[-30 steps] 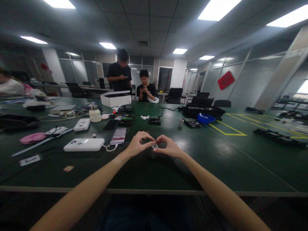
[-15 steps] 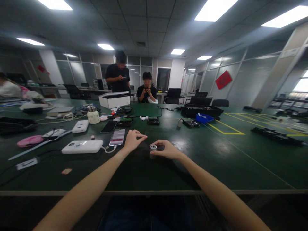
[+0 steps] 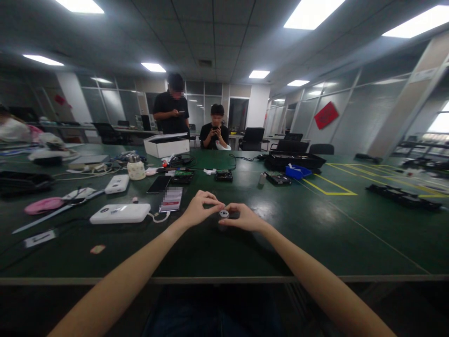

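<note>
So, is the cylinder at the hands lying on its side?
No, the cylinder is upright, its round top showing by the right hand.

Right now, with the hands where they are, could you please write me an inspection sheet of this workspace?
Surface: green table, with yellow lines on the right.
Handled thing: small cylinder, upright, nearest the person.
Clutter: white power bank, lit phone and bottle on the left; blue tray farther back, right.
Left hand: fingertips together by the cylinder's top; contact unclear.
Right hand: thumb and fingers around the cylinder.
Cables: white cable between power bank and lit phone; black cable farther back.
Surroundings: two people across the table, one standing, one sitting; chairs behind.
</note>
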The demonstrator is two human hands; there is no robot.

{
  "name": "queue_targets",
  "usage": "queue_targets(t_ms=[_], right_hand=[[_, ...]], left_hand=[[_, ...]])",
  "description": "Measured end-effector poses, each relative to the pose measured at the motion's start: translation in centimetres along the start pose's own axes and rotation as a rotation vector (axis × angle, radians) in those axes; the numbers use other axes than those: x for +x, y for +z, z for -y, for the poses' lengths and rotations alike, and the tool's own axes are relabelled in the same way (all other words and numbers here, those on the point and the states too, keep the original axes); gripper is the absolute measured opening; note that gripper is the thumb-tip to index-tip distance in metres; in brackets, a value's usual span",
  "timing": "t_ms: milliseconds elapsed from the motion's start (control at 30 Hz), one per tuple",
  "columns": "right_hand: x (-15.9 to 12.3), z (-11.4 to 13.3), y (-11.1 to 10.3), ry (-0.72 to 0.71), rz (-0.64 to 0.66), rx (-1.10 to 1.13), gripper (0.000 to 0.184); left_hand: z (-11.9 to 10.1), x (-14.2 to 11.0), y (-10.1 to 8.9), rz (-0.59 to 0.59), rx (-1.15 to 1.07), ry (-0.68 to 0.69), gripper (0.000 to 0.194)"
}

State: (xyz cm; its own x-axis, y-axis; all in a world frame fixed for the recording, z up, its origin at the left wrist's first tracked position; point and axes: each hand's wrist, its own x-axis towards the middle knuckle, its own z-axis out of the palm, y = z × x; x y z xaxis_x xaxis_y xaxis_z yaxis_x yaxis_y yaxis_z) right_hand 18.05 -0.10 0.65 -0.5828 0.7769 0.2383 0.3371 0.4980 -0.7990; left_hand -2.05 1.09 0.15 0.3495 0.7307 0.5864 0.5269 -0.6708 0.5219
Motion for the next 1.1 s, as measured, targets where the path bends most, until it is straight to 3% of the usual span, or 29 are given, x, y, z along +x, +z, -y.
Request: queue_targets(t_ms=[133,333,533,667,733,800,867,1000,1100], right_hand=[[-0.1,0.3,0.0,0.017,0.016,-0.006,0.036],[-0.1,0.4,-0.1,-0.018,0.026,-0.008,0.036],[0.1,0.6,-0.3,-0.056,-0.142,-0.050,0.030],[0.7,0.1,-0.5,-0.191,-0.200,-0.120,0.024],[1.2,-0.6,-1.0,-0.203,-0.312,-0.149,0.023],[1.9,-1.9,-1.7,-0.155,-0.457,-0.221,0.023],[2.5,-3.5,-2.4,-0.062,-0.523,-0.370,0.020],[3.0,-6.4,-3.2,0.203,-0.462,-0.599,0.019],[3.1,-6.7,-3.4,0.252,-0.448,-0.616,0.021]], left_hand=[[-1.1,-0.6,-0.1,0.075,-0.003,0.053,0.019],[-1.2,-0.6,0.0,0.050,-0.008,0.053,0.021],[-0.8,-0.6,0.0,-0.159,-0.124,-0.127,0.027],[0.1,-0.5,0.2,-0.182,-0.177,-0.155,0.027],[0.4,-0.4,0.3,-0.194,-0.180,-0.158,0.025],[0.5,-0.5,0.4,-0.198,-0.170,-0.155,0.025],[0.6,-0.5,0.4,-0.189,-0.155,-0.149,0.024],[0.3,-0.6,0.3,-0.169,-0.126,-0.138,0.024],[0.1,-0.6,0.3,-0.159,-0.101,-0.142,0.024]])
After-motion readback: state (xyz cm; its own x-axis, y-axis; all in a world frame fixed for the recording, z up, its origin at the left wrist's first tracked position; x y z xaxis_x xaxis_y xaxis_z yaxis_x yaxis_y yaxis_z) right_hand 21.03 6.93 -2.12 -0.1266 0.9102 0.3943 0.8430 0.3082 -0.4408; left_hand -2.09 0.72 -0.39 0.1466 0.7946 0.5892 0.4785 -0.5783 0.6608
